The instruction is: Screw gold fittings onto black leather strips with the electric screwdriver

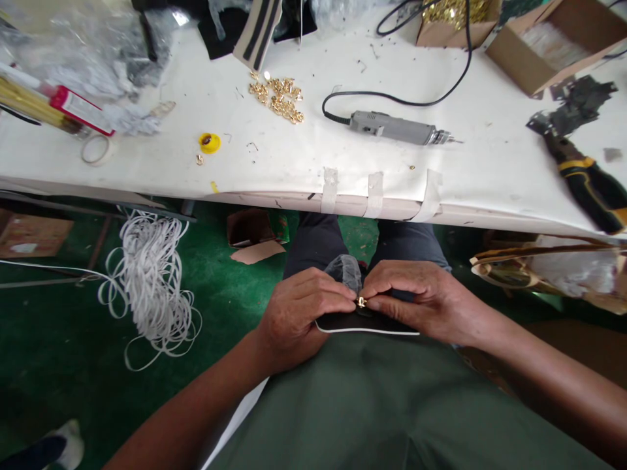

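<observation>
Close to my body, a black flat piece with a white edge [372, 324] lies at my lap. My left hand [306, 307] grips its left side, fingers on top and thumb hidden beneath. Between the fingertips of both hands sits a small gold metal fitting [361, 301]. My right hand [416, 297] pinches this fitting between thumb and forefinger from the right. A strip of clear plastic film [345, 269] sticks up behind the fitting. How the fitting is joined to the black piece is too small to tell.
On the white table [304, 153] lie a grey electric screwdriver [396, 127], a pile of gold fittings [281, 98], a yellow cap-like piece [209, 143], a tape roll [95, 149] and black-yellow pliers [590, 176]. Cardboard boxes [558, 46] stand back right. White cord [151, 281] hangs left.
</observation>
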A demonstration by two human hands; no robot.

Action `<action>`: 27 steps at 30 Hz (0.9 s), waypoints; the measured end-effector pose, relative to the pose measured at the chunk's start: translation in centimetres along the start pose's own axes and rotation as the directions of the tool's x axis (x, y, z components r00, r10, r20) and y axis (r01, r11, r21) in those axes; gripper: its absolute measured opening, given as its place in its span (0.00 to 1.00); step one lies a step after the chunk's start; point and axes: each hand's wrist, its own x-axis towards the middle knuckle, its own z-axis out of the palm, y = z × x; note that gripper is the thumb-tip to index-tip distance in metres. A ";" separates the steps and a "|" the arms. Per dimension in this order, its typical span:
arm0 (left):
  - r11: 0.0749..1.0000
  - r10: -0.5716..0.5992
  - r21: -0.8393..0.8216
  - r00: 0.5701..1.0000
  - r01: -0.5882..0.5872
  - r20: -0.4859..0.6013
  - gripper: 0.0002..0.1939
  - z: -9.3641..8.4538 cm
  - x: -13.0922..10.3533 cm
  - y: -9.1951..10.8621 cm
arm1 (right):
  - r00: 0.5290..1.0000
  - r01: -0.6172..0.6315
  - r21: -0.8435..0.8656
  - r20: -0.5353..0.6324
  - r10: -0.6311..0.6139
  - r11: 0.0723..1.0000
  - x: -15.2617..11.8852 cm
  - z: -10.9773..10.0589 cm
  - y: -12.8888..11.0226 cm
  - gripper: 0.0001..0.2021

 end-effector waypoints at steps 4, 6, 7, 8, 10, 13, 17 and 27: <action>0.999 0.017 0.037 1.000 -0.017 -0.005 0.06 -0.3 -0.1 0.2 | 0.998 0.055 0.020 0.001 -0.055 0.998 0.3 -0.1 -0.2 0.07; 0.998 0.035 0.056 0.999 -0.035 0.003 0.06 -0.5 -0.2 0.4 | 0.997 0.078 0.017 -0.016 -0.078 0.997 0.5 -0.1 -0.5 0.06; 0.997 0.040 0.068 0.999 -0.040 0.003 0.06 -0.6 -0.3 0.5 | 0.996 0.088 0.010 -0.031 -0.087 0.996 0.5 -0.2 -0.6 0.06; 0.996 0.045 0.080 0.999 -0.045 -0.002 0.07 -0.7 -0.3 0.5 | 0.995 0.090 -0.001 -0.049 -0.090 0.996 0.6 -0.2 -0.8 0.06; 0.994 0.050 0.102 0.999 -0.049 -0.011 0.07 -0.8 -0.4 0.6 | 0.992 0.089 -0.026 -0.089 -0.091 0.996 0.6 -0.4 -1.1 0.06; 0.991 0.063 0.118 0.998 -0.061 -0.015 0.08 -0.9 -0.5 0.6 | 0.988 0.100 -0.074 -0.113 -0.108 0.992 0.6 -0.6 -1.4 0.06; 0.990 0.062 0.130 0.998 -0.062 0.001 0.08 -1.0 -0.4 0.6 | 0.982 0.157 -0.138 -0.083 -0.169 0.978 0.5 -0.7 -1.3 0.07; 0.987 0.049 0.152 0.999 -0.049 0.008 0.07 -0.7 -0.1 0.5 | 0.954 0.266 -0.353 -0.036 -0.297 0.897 0.5 -0.7 -1.3 0.07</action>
